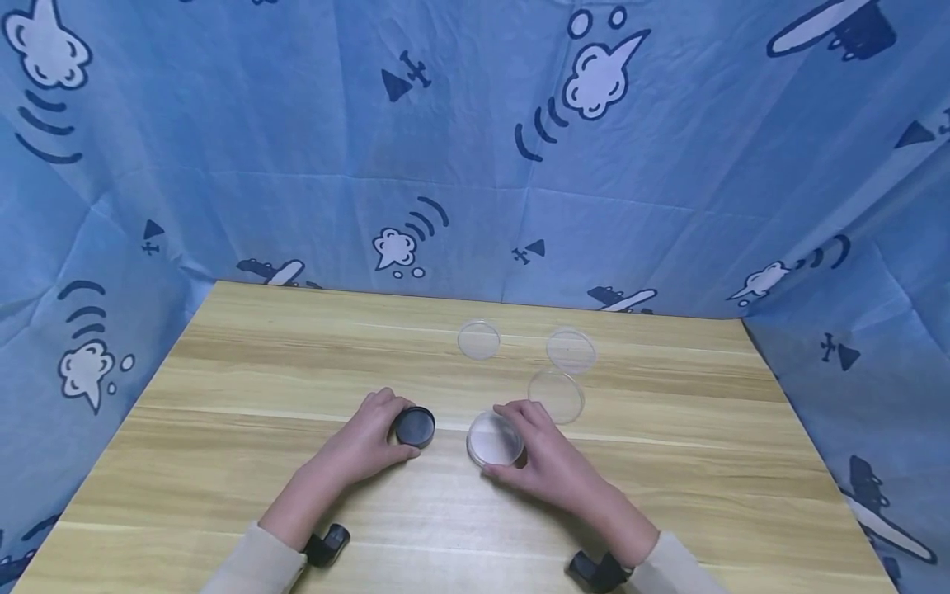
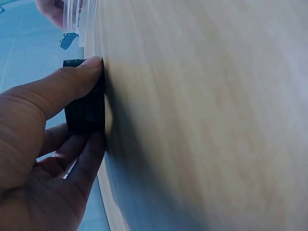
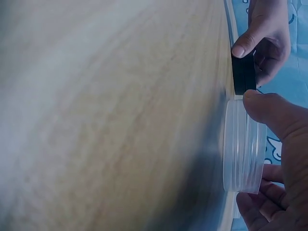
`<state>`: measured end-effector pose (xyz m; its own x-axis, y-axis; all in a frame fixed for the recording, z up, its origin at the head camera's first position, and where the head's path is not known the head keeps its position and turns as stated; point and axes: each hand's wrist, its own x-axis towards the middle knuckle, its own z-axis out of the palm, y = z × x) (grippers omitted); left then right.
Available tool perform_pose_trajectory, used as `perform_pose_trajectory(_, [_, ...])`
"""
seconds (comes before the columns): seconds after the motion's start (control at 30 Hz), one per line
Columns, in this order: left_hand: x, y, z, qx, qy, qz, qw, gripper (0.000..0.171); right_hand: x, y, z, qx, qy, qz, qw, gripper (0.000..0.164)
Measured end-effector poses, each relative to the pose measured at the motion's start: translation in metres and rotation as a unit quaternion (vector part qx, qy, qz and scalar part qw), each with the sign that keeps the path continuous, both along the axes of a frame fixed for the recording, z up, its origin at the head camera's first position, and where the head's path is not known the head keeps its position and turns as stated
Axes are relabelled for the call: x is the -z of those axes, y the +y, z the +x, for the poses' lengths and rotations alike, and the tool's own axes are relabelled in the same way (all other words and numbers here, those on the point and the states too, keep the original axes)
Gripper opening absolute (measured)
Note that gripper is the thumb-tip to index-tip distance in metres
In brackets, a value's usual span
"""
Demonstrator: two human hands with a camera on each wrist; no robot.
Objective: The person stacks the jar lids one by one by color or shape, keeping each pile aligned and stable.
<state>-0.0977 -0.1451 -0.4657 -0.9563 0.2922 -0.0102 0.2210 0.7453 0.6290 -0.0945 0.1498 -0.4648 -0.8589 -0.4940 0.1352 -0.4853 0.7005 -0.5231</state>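
My left hand (image 1: 373, 439) grips a small black round cup (image 1: 415, 427) by its sides, thumb on the near side and fingers behind. In the left wrist view the black cup (image 2: 85, 103) has straight walls and sits right at the tabletop. To its right, my right hand (image 1: 545, 456) holds a clear plastic round dish (image 1: 495, 439) between thumb and fingers. The right wrist view shows ridged, layered walls on the clear dish (image 3: 243, 147), close against the wood. A gap separates the two held things in the head view.
Behind my right hand lie three thin clear discs: one at the left (image 1: 478, 340), one at the right (image 1: 571, 351) and a nearer one (image 1: 557, 397). They rest flat on the wooden table (image 1: 245, 371). A blue printed curtain (image 1: 460, 148) hangs along the table's far edge.
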Motion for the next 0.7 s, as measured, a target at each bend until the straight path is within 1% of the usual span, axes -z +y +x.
perform_pose_trajectory(0.27, [-0.0003, 0.0, 0.0002, 0.0, 0.005, 0.0, 1.0, 0.05, 0.0008, -0.0021, 0.0003, -0.001, 0.012, 0.007, 1.0, 0.085])
perform_pose_trajectory(0.57, [0.0, 0.0001, -0.0006, -0.002, -0.003, -0.005, 1.0, 0.05, 0.0002, -0.0044, -0.0002, -0.002, 0.011, 0.009, 1.0, 0.085])
perform_pose_trajectory(0.7, [-0.0001, -0.0002, 0.0002, -0.001, 0.004, -0.003, 1.0, 0.05, 0.0018, -0.0056, -0.0007, 0.001, 0.01, 0.012, 1.0, 0.084])
